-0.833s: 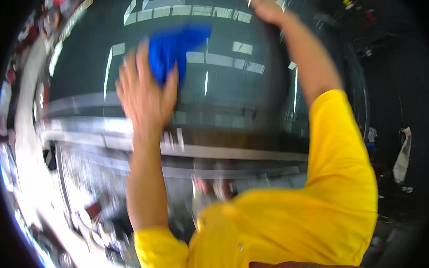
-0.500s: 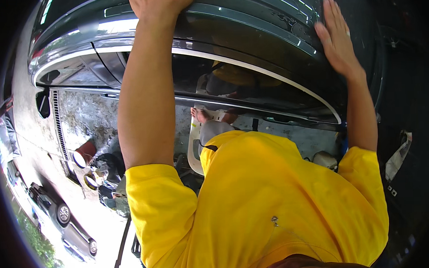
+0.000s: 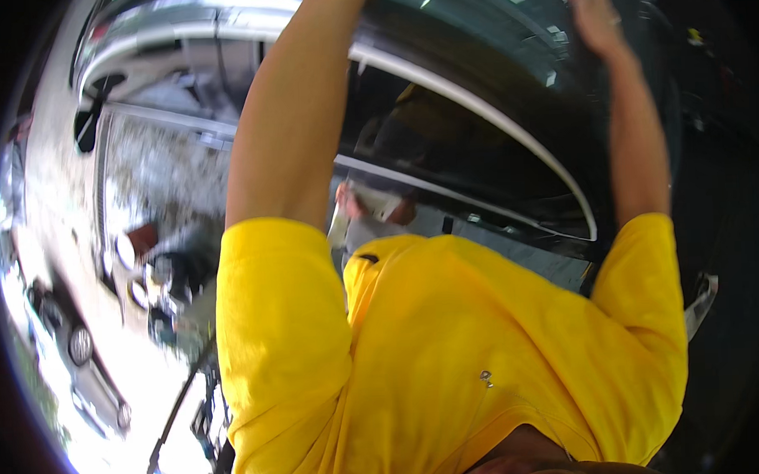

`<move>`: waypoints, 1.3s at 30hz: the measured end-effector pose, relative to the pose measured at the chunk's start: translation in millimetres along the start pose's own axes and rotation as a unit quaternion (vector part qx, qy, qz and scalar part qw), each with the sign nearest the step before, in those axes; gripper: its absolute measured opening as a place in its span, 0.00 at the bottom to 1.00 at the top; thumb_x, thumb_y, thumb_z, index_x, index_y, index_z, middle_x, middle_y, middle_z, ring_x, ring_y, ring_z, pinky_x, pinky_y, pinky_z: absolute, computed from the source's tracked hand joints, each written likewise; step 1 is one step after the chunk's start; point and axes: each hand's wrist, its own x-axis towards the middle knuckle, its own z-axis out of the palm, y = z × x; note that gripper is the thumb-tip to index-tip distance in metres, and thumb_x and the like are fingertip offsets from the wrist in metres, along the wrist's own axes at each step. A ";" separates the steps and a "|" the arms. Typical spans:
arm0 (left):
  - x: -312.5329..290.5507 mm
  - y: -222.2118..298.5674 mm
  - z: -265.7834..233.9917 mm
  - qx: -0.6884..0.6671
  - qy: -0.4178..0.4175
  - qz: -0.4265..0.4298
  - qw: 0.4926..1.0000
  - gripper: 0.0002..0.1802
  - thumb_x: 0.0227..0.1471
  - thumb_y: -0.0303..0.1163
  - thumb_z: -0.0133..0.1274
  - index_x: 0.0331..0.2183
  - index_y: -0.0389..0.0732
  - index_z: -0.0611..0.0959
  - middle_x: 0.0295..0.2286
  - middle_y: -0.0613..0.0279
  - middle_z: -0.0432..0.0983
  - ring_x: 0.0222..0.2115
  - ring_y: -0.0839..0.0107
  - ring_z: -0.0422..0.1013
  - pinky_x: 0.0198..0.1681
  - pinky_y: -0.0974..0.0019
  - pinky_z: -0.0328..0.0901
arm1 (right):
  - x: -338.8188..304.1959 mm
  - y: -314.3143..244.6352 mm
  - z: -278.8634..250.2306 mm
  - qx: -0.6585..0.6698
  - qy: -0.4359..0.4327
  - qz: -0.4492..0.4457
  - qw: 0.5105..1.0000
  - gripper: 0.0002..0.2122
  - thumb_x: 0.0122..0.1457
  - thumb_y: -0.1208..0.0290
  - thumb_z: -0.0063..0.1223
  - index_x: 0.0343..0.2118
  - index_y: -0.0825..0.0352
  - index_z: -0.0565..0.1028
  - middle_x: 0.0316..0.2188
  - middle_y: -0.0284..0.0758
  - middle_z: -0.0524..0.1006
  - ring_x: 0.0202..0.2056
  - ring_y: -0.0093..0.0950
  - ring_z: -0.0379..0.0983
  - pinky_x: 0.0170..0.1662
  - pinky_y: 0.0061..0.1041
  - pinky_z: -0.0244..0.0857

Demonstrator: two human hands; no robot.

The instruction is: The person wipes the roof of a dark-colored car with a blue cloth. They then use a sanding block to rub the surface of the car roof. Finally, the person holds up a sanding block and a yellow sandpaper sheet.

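Before me is a dark, glossy car, its roof at the top of the view and a pale trim strip arching over its side windows. My left forearm stretches up across the car's side, and the hand itself lies beyond the upper edge. At the upper right, my right hand is on or just above the roof surface. Its fingers are partly cut off and blurred but look extended, with nothing visible in them.
My bare foot is on a pale platform beside the car. A side mirror juts out at the left. Below it stand a reddish bucket and dark clutter. A grey car is parked farther off. A thin dark pole slants at lower left.
Both arms have reached farther up and away, taking my left hand out of view and my right hand to the top edge. The view has shifted and blurred.
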 end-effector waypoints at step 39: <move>-8.2 14.5 35.8 0.108 0.013 -0.052 0.993 0.42 0.59 0.44 0.59 0.69 0.51 0.63 0.66 0.52 0.60 0.66 0.49 0.58 0.67 0.43 0.51 | -79.1 40.1 -31.5 -0.027 -0.068 -0.113 0.991 0.43 0.70 0.36 0.32 0.74 0.71 0.48 0.76 0.49 0.43 0.76 0.44 0.36 0.76 0.44 0.34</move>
